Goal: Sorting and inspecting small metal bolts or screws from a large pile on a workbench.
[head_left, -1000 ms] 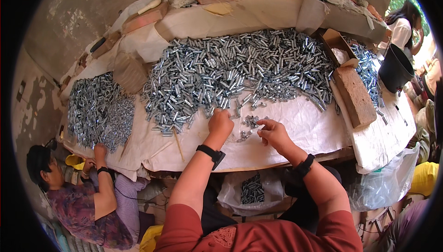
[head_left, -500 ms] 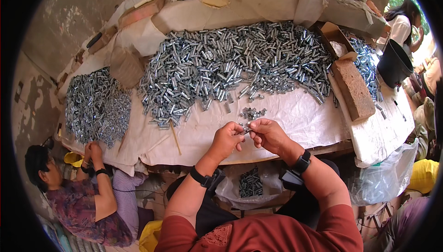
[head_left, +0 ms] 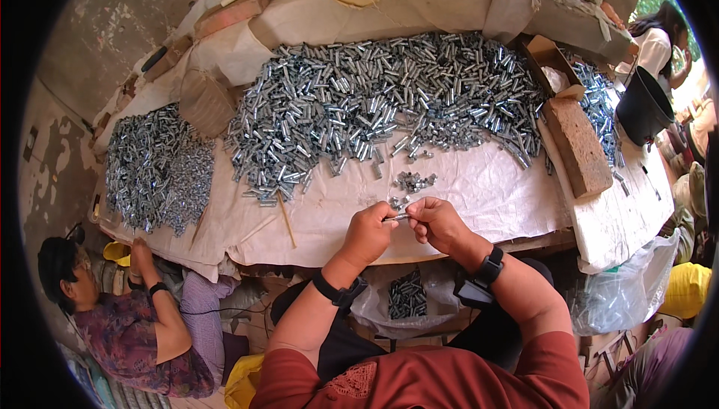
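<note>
Over the near edge of the cloth-covered table, my left hand and my right hand meet, both with closed fingertips. Between them they pinch a slim metal rod-like piece, lying roughly level; its exact kind is too small to make out, and its ends are partly covered by my fingers. Just beyond my fingertips is a little heap of short metal bits, with a few more close to my fingers. Farther back spreads a broad pile of silvery metal tubes.
A brick and an open cardboard box border the pile on the right, near a black bucket. Below the table edge, a plastic-lined container holds dark metal pieces. A co-worker sits at left beside another metal pile.
The slim metal piece now shows more fully, levelled between my fingertips, and my hands are slightly farther apart. The co-worker's hands at left have shifted a little toward their body.
</note>
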The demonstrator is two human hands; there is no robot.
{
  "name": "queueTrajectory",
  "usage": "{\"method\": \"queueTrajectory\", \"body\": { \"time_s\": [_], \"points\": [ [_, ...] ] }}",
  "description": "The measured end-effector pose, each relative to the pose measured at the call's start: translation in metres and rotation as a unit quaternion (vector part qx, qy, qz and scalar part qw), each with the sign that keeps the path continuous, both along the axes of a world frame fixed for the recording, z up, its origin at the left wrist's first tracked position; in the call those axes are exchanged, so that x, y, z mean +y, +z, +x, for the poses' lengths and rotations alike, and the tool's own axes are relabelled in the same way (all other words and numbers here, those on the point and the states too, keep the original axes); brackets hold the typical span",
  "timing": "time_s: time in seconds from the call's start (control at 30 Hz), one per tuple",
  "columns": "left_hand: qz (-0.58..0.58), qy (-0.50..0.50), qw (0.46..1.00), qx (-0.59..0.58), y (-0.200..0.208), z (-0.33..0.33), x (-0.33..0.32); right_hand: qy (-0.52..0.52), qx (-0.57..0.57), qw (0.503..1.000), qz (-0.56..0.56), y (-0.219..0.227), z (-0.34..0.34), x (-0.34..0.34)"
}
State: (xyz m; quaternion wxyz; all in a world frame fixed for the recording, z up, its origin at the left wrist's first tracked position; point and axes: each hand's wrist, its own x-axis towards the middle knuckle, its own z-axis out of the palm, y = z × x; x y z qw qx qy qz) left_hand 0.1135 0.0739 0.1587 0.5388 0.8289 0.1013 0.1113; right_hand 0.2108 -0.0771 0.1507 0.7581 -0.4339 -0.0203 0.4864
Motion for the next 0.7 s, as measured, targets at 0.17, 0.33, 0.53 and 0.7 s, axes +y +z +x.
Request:
{"method": "queueTrajectory", "body": {
  "time_s": [0.17, 0.33, 0.53, 0.7],
  "points": [
    [0.116, -0.007, 0.992, -0.058, 0.001, -0.001, -0.001, 0.009, 0.055, 0.998, 0.005, -0.006, 0.0, -0.001],
    [0.14, 0.004, 0.987, -0.082, -0.008, 0.002, -0.006, 0.012, 0.016, 0.999, -0.035, -0.016, -0.001, 0.001],
    [0.276, -0.026, 0.96, -0.042, -0.013, 0.004, -0.016, 0.146, -0.214, 0.927, -0.272, -0.001, -0.008, 0.006],
    [0.332, -0.051, 0.942, -0.009, -0.023, 0.009, -0.02, 0.036, -0.687, 0.672, -0.272, -0.033, 0.005, 0.004]
  ]
}}
